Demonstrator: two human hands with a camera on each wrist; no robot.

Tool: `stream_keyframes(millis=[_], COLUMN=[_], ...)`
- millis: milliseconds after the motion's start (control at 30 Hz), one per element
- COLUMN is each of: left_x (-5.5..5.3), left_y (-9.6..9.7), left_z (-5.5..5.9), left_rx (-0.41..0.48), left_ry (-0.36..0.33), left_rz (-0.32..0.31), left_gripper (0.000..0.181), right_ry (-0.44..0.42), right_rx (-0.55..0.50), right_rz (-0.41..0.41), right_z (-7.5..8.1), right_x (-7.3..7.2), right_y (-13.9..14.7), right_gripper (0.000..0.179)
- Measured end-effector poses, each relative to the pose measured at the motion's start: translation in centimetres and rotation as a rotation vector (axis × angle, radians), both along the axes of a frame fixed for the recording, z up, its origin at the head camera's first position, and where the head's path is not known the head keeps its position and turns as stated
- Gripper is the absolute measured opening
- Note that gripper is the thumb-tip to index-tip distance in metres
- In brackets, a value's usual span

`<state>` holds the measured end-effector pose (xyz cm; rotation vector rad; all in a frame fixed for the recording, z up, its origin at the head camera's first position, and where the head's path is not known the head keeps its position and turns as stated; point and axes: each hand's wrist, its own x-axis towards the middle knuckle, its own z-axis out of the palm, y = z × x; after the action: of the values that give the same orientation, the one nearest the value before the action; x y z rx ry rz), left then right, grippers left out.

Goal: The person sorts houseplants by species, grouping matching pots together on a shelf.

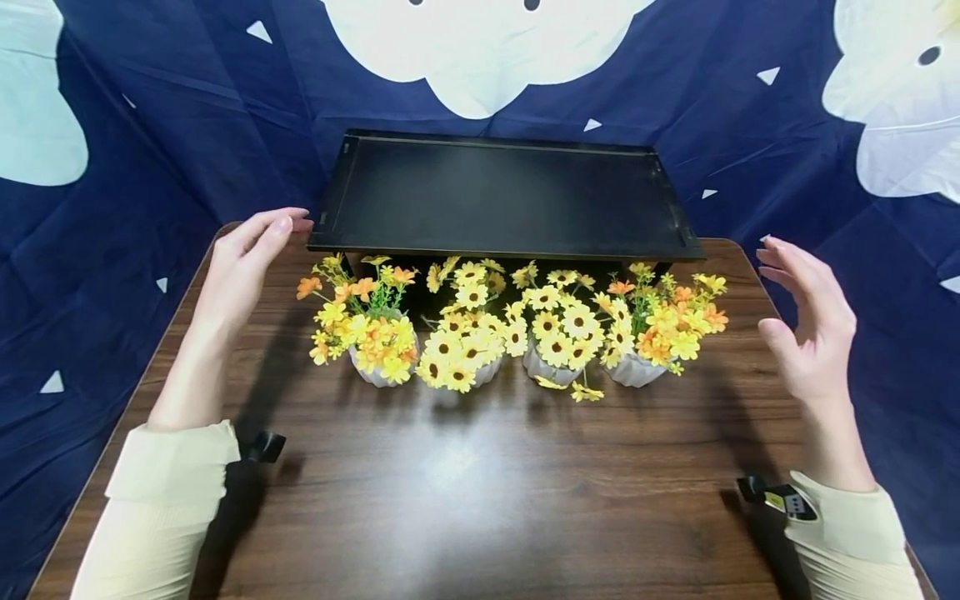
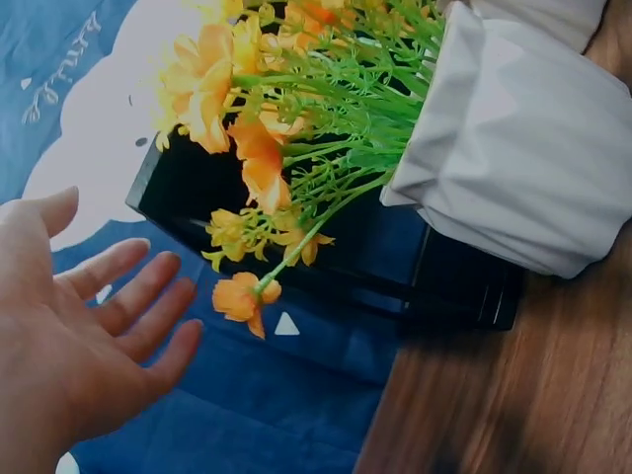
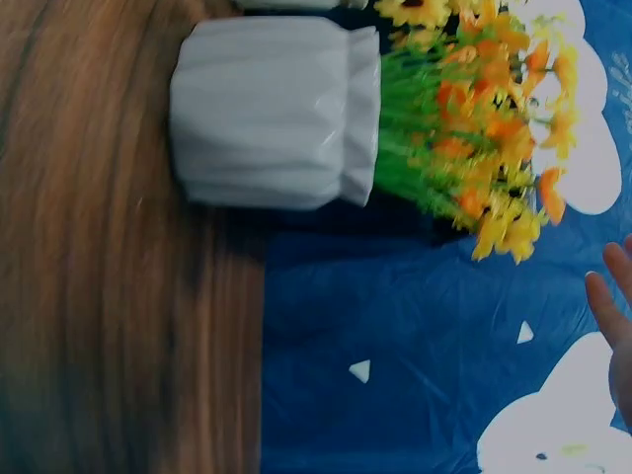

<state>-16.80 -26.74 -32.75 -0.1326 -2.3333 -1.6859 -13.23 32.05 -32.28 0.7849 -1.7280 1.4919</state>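
Observation:
Beside the front left corner of a black rack with a flat top [image 1: 502,196], my left hand [image 1: 243,267] hovers with its fingers extended. In the left wrist view that hand [image 2: 99,336] is spread and holds nothing. On the other side, my right hand [image 1: 813,321] is raised with loosely bent fingers, apart from the rack and the flowers. Only its fingertips and edge show in the right wrist view. Several white pots of artificial flowers stand in a row before the rack: orange and yellow at the left end [image 1: 382,346] and right end [image 1: 663,333], yellow daisies [image 1: 555,333] between.
Everything stands on a dark brown wooden table [image 1: 465,500] with rounded back corners. A navy cloth [image 1: 195,108] with white cloud figures and small triangles hangs behind and at the sides. Small black devices sit at the left wrist [image 1: 262,447] and right wrist [image 1: 780,500].

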Motion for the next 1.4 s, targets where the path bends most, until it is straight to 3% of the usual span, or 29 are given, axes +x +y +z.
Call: stream_keyframes(millis=[233,433,533,700,833,967,1067,1167,1400], left_x=[-0.5,-0.6,-0.7,-1.0,-1.2,-1.5,-1.6,-1.6,-1.7], left_y=[0.0,0.0,0.0,0.2,0.2,0.1,0.1,0.1,0.3], left_z=[-1.0,-1.2,-1.1,-0.7,-0.4,-0.1,0.2,0.4,0.7], left_rx=[0.276,0.327,0.317,0.293,0.183,0.039,0.001,-0.003,-0.021], left_ry=[-0.009,-0.075,-0.098,-0.146,-0.215,-0.276,-0.295,-0.307,-0.343], left_rz=[-0.138,-0.167,-0.17,-0.162,-0.12,-0.09,-0.093,-0.095,-0.089], left_gripper=[0.04,0.045,0.047,0.05,0.054,0.059,0.061,0.063,0.066], right_ry=[-0.11,-0.226,-0.277,-0.379,-0.476,-0.592,-0.631,-0.654,-0.786], right_rx=[-0.063,-0.051,-0.039,0.086,0.207,0.359,0.419,0.438,0.532], right_rz=[0.119,0.134,0.133,0.067,0.057,-0.018,0.0,0.08,0.193], right_z=[-1.9,-4.1,-5.1,-6.3,-6.9,-7.1,-7.3,-7.5,-8.0], right_x=[-0.6,-1.5,-1.6,-1.5,-1.4,-1.2,-1.2,-1.3,-1.4], right_y=[2.6,5.5,6.7,8.4,9.1,9.3,9.4,9.7,9.3], right_gripper=[0.066,0.06,0.057,0.052,0.049,0.05,0.051,0.055,0.08])
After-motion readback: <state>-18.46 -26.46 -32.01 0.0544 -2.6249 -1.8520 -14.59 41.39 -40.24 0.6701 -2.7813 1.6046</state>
